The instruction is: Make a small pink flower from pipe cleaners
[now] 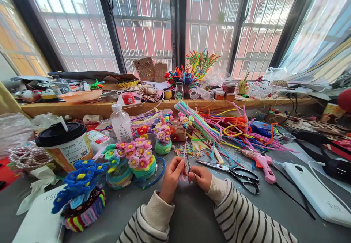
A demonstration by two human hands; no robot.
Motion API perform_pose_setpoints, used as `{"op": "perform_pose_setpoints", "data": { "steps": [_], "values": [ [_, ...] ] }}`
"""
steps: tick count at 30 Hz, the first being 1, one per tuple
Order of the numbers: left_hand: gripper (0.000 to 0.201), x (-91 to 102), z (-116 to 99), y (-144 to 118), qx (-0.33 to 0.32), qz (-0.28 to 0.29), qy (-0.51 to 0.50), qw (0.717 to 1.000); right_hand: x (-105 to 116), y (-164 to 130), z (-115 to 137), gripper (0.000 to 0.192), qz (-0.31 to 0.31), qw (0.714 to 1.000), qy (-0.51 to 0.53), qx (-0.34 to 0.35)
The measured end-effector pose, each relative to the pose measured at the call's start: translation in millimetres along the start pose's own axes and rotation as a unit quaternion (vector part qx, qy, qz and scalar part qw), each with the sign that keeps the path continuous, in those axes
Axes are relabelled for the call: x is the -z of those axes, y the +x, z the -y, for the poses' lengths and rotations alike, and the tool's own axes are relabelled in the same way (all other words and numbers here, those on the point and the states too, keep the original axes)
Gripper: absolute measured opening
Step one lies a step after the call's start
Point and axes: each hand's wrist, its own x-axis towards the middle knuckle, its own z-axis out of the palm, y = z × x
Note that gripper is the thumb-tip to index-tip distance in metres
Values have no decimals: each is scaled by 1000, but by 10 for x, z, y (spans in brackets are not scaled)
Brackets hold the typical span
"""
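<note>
In the middle of the desk, my left hand is closed, its fingertips pinching a pale pink pipe cleaner that stands upright. Close beside it, my right hand is closed around a thin, dark, pointed metal tool, whose tip is against or very near the pipe cleaner; its exact kind is hard to make out. Some pink fuzzy material shows below the fingers, partly hidden. Large black-handled scissors lie with blades apart to the right of my right hand.
Fuzzy flower pots stand at left: blue, pink. Nearby are a lidded cup and a plastic bottle. Loose pipe cleaners spread behind my hands. A pink glue gun and white power bank lie right.
</note>
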Motion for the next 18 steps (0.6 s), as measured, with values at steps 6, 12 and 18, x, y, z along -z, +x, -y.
{"op": "perform_pose_setpoints", "data": {
  "steps": [6, 12, 18],
  "values": [
    [20, -9, 51, 18, 0, 44, 5, 999, 5, 14, -10, 55, -11, 1000, -9, -12],
    [22, 8, 61, 30, 2, 40, 27, 999, 18, 26, -42, 48, -37, 998, -29, -33],
    [21, 8, 17, 18, -2, 23, 44, 999, 14, 29, -48, 48, -56, 997, -35, -29]
  ]
}}
